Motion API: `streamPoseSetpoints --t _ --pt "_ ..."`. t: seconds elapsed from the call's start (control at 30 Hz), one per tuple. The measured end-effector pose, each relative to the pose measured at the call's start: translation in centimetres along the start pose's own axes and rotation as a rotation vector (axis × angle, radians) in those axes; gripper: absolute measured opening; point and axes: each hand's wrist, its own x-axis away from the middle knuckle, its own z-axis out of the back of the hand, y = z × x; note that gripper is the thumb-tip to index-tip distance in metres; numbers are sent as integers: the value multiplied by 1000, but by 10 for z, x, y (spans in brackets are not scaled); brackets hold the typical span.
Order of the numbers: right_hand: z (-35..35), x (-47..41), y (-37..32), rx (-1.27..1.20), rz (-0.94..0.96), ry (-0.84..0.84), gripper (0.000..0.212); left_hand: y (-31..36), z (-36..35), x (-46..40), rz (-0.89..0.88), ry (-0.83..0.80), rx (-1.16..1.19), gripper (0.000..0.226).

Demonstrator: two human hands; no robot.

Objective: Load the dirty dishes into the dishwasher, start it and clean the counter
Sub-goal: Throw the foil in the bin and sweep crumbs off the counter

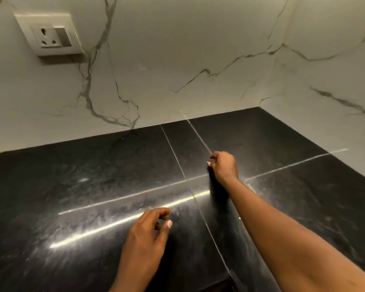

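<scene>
The black stone counter [93, 186] is bare and glossy, with faint smears and streaks of reflected light. My right hand [223, 166] reaches out over a seam near the middle, with its fingers curled into a fist. Nothing plainly shows in that fist. A dark blurred patch lies on the counter just below it, and I cannot tell whether this is shadow or something else. My left hand [150, 232] hovers nearer to me, fingers loosely curled and holding nothing. No dishes or dishwasher are in view.
A white marble wall [177, 60] backs the counter and turns a corner at the right [325, 81]. A white socket plate [50, 34] sits on the wall at upper left. The counter's front edge [219, 285] shows at the bottom.
</scene>
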Motion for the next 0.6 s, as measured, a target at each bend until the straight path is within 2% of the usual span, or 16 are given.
streamPoseSetpoints --t 0.1,0.23,0.33,0.37,0.43,0.53,0.6 --pt "-16 -15 7 58 29 -8 7 -4 -1 -7 30 -19 -7 19" --pt "-18 -21 0 247 166 -44 6 -2 1 -4 35 -15 14 19" --pt "-17 10 -5 379 167 -60 14 -4 6 16 22 -10 15 21" --pt "-17 26 -4 324 145 -54 14 -5 8 24 10 -1 16 21" --pt "-13 80 -9 57 123 -15 10 -9 17 48 -24 40 25 21" --pt "5 205 -24 -335 143 84 10 -16 32 92 -76 115 6 19" --pt "8 307 -33 -471 214 29 9 -24 45 130 -73 145 3 17"
